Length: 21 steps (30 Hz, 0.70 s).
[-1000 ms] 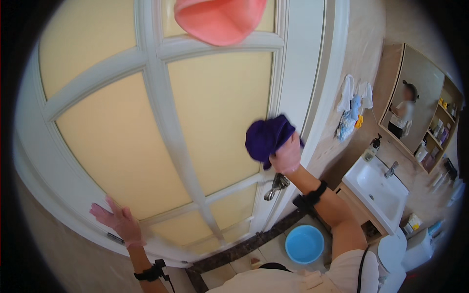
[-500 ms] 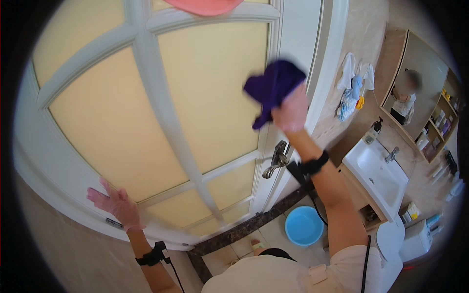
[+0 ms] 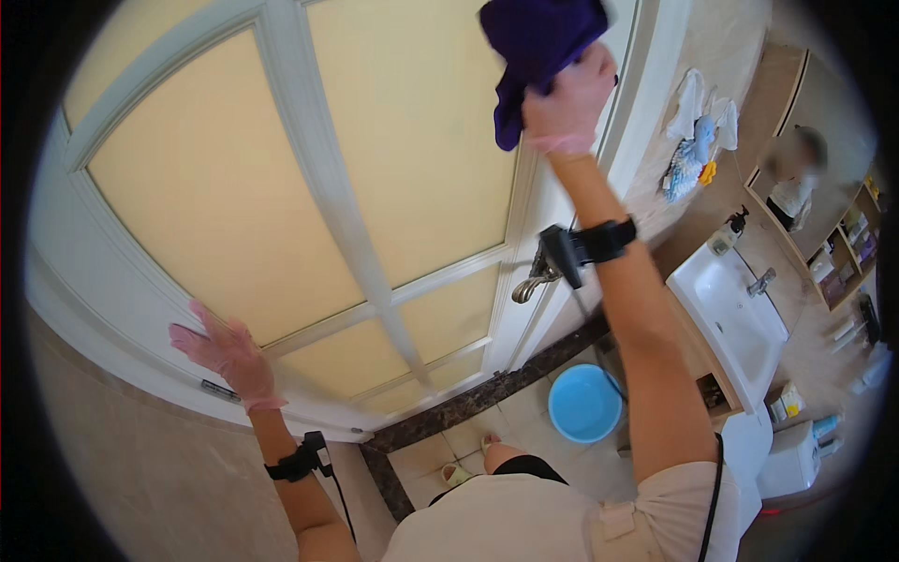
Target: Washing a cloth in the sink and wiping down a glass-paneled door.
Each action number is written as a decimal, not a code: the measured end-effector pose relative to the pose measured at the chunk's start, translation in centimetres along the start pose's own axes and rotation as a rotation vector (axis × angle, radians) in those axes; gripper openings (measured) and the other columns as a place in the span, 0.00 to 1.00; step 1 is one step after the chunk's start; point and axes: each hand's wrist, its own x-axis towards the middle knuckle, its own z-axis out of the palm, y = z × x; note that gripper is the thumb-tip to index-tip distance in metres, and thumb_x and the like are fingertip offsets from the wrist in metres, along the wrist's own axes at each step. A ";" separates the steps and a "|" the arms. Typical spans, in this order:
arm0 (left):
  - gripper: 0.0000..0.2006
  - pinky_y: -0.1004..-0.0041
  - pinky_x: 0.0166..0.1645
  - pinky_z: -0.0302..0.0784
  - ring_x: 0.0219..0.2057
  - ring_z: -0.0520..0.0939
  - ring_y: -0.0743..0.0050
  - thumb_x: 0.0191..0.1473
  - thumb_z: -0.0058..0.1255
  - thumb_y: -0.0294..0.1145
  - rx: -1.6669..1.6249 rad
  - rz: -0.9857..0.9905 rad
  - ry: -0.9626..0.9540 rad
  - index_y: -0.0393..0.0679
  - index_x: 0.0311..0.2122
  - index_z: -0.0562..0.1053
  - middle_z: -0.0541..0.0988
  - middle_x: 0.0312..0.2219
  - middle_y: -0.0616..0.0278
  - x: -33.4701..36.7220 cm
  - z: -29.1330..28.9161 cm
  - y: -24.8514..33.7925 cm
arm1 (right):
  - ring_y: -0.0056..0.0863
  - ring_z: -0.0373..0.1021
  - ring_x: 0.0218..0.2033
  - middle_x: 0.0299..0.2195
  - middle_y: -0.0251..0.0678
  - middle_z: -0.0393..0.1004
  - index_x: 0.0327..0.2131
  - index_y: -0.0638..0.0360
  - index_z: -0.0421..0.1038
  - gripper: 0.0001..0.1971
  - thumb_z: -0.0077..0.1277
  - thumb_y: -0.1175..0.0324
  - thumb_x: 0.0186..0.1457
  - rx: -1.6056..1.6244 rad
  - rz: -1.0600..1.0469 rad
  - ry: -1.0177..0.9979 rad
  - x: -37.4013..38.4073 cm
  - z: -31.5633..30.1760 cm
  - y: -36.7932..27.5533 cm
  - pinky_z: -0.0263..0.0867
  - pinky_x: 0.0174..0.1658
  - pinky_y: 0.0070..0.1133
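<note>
A dark purple cloth [image 3: 538,45] is bunched in my right hand [image 3: 573,105], which wears a thin pink glove. The cloth lies over the upper right part of a white door [image 3: 328,155] with cream panels, and one end hangs down past my fingers. My left hand [image 3: 228,361], gloved in pink too, rests with fingers spread against the door's left edge, above a small metal latch plate [image 3: 218,388]. Below my right wrist, a metal door handle [image 3: 536,281] is partly covered by the black device strapped there.
A light blue basin [image 3: 585,405] stands on the tiled floor. To the right are a white sink [image 3: 730,318] with a tap [image 3: 762,282], a soap pump bottle [image 3: 729,232], a mirror cabinet [image 3: 824,140] and a white toilet [image 3: 789,459]. Small cloths [image 3: 693,140] hang on the wall.
My right hand has moved up the door with the purple cloth. The left hand stays at the door's edge, and the view has shifted slightly.
</note>
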 end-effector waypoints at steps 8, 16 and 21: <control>0.26 0.56 0.61 0.40 0.61 0.39 0.48 0.57 0.38 0.39 -0.281 -0.199 -0.166 0.48 0.60 0.50 0.40 0.60 0.45 -3.2 -2.3 2.8 | 0.46 0.50 0.55 0.52 0.48 0.54 0.52 0.57 0.58 0.27 0.45 0.77 0.44 0.106 0.450 -0.742 -25.4 -2.8 -5.1 0.49 0.56 0.34; 0.26 0.56 0.61 0.46 0.61 0.43 0.52 0.55 0.42 0.37 -0.465 -0.451 -0.199 0.49 0.58 0.54 0.42 0.60 0.53 -3.5 -4.0 3.3 | 0.45 0.64 0.35 0.32 0.39 0.69 0.34 0.59 0.68 0.13 0.52 0.70 0.40 0.524 0.453 -0.057 -11.2 -0.9 -2.7 0.59 0.40 0.32; 0.25 0.58 0.61 0.46 0.61 0.44 0.56 0.56 0.42 0.34 -0.296 -0.288 -0.176 0.49 0.58 0.54 0.42 0.60 0.58 -4.5 -4.1 4.0 | 0.40 0.66 0.35 0.31 0.43 0.69 0.41 0.62 0.66 0.20 0.53 0.69 0.41 0.432 0.579 0.001 -19.1 0.0 -6.6 0.60 0.40 0.34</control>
